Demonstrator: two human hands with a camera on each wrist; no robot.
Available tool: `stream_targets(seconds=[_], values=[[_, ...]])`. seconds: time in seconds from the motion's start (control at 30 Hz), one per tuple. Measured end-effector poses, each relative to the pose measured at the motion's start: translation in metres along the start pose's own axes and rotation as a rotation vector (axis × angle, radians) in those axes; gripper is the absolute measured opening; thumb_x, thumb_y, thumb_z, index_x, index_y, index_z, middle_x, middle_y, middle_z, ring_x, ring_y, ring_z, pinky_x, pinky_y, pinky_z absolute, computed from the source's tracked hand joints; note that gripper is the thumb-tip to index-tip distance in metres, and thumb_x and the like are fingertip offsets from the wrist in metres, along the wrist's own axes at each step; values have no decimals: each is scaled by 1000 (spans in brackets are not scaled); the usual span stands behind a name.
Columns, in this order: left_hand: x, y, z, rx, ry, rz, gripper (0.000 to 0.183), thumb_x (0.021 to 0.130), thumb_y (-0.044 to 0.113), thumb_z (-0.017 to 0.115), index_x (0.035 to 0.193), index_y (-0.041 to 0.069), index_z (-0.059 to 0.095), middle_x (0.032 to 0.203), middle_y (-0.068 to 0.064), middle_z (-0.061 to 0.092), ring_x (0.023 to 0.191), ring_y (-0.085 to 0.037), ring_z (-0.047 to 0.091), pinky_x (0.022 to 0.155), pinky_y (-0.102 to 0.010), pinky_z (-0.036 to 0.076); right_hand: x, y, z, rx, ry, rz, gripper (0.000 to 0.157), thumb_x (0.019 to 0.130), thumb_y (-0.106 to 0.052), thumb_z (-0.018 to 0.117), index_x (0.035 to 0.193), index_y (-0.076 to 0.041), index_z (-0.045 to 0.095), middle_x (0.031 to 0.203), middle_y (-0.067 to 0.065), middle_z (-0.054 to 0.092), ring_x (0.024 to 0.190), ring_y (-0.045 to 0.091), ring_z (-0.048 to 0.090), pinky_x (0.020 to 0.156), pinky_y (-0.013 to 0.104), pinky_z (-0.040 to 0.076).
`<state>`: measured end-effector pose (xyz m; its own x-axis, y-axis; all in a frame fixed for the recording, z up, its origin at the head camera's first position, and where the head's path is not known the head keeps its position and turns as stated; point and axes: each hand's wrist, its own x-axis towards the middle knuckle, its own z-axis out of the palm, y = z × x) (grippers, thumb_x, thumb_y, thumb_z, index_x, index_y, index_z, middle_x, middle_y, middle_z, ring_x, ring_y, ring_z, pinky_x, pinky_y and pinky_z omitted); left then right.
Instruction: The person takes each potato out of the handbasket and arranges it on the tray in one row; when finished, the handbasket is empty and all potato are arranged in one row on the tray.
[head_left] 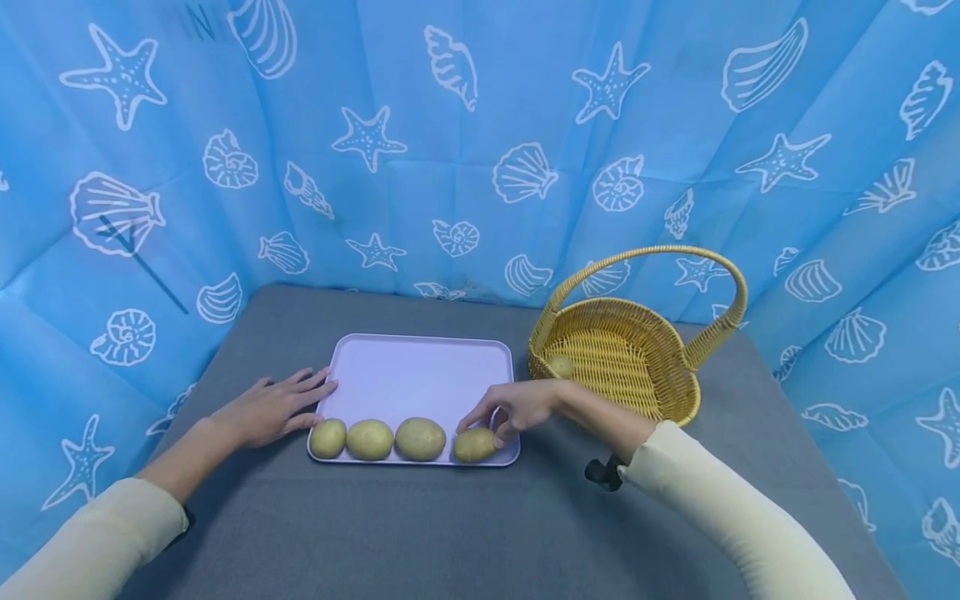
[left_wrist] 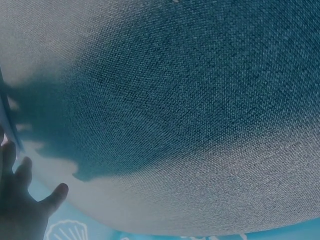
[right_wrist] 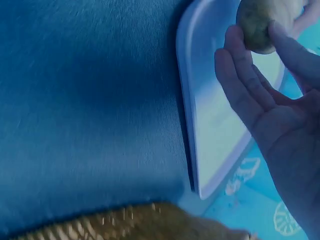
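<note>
My right hand (head_left: 512, 408) pinches a potato (head_left: 474, 445) between thumb and fingers at the near right corner of the lavender tray (head_left: 420, 375). In the right wrist view the thumb and fingertips press on the same potato (right_wrist: 260, 25). Three more potatoes lie in a row along the tray's near edge: a small one (head_left: 327, 438) at the left corner, then an oval one (head_left: 370, 440) and a larger one (head_left: 421, 439). My left hand (head_left: 281, 407) rests with fingers spread at the tray's left rim, beside the small potato.
A yellow wicker basket (head_left: 678, 367) with a tall handle stands right of the tray. Another potato (head_left: 561, 366) sits inside it at the left, partly hidden by my right wrist. The grey-covered table (head_left: 420, 533) ends at a blue curtain (head_left: 465, 100) with shell prints.
</note>
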<state>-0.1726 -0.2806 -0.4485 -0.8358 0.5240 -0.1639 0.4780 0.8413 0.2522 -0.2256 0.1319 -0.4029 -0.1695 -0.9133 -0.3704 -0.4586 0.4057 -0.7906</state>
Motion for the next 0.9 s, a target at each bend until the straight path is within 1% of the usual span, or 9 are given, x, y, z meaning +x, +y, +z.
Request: stream_targets(seconds=[0.07, 0.17, 0.33, 0.43, 0.53, 0.67, 0.77, 0.83, 0.9], values=[[0, 0, 0, -3, 2, 2, 67, 101, 53, 47, 153, 11, 39, 160, -16, 31, 144, -46, 27, 103, -78, 22, 8, 2, 3, -25, 22, -5, 59, 83, 14, 66, 140, 4, 54, 137, 13, 60, 116, 14, 60, 98, 27, 50], [1, 0, 0, -15, -1, -2, 67, 101, 53, 47, 154, 12, 39, 160, -15, 30, 145, -46, 26, 104, -78, 22, 15, 3, 7, -52, 60, 5, 60, 80, 15, 68, 137, 3, 56, 128, 14, 65, 108, 15, 64, 95, 29, 52], [1, 0, 0, -19, -8, -8, 68, 101, 54, 46, 154, 12, 38, 160, -15, 30, 145, -46, 26, 104, -78, 21, 18, 3, 8, -35, 109, 82, 59, 79, 14, 72, 134, 0, 59, 112, 11, 68, 100, 16, 66, 94, 35, 54], [1, 0, 0, -17, -10, -10, 68, 101, 55, 46, 154, 13, 38, 160, -15, 30, 145, -46, 26, 104, -78, 21, 17, 2, 8, -26, 121, 116, 59, 80, 11, 73, 135, -2, 59, 111, 8, 67, 100, 17, 67, 94, 34, 53], [1, -1, 0, -15, -5, -7, 67, 101, 54, 46, 154, 13, 39, 160, -15, 30, 145, -46, 26, 104, -77, 21, 14, -1, 7, -15, 122, 133, 59, 81, 9, 73, 137, -3, 57, 114, 9, 67, 103, 18, 67, 94, 32, 53], [1, 0, 0, -17, 8, 3, 66, 101, 52, 49, 153, 11, 41, 159, -16, 32, 144, -47, 27, 103, -78, 22, 4, -9, 1, 25, 122, 141, 58, 84, 9, 71, 139, 0, 54, 119, 15, 65, 107, 25, 66, 92, 29, 53], [1, 2, -1, -16, 4, 3, 66, 101, 52, 48, 152, 11, 41, 159, -17, 33, 144, -47, 28, 103, -78, 22, -11, -17, -7, 64, 130, 126, 57, 86, 9, 67, 141, 3, 51, 122, 22, 62, 110, 35, 64, 92, 30, 54], [0, 2, -2, -18, -3, -4, 66, 101, 53, 47, 153, 12, 40, 160, -16, 32, 144, -46, 27, 104, -78, 22, -24, -22, -16, 63, 147, 102, 57, 86, 7, 68, 141, 3, 50, 122, 22, 62, 111, 39, 63, 92, 33, 54], [0, 2, -2, -11, -11, -7, 67, 101, 53, 47, 153, 12, 39, 160, -16, 31, 145, -46, 26, 104, -77, 22, -38, -27, -24, 66, 177, 91, 59, 86, 5, 70, 141, 2, 51, 120, 19, 64, 108, 38, 64, 91, 35, 55]])
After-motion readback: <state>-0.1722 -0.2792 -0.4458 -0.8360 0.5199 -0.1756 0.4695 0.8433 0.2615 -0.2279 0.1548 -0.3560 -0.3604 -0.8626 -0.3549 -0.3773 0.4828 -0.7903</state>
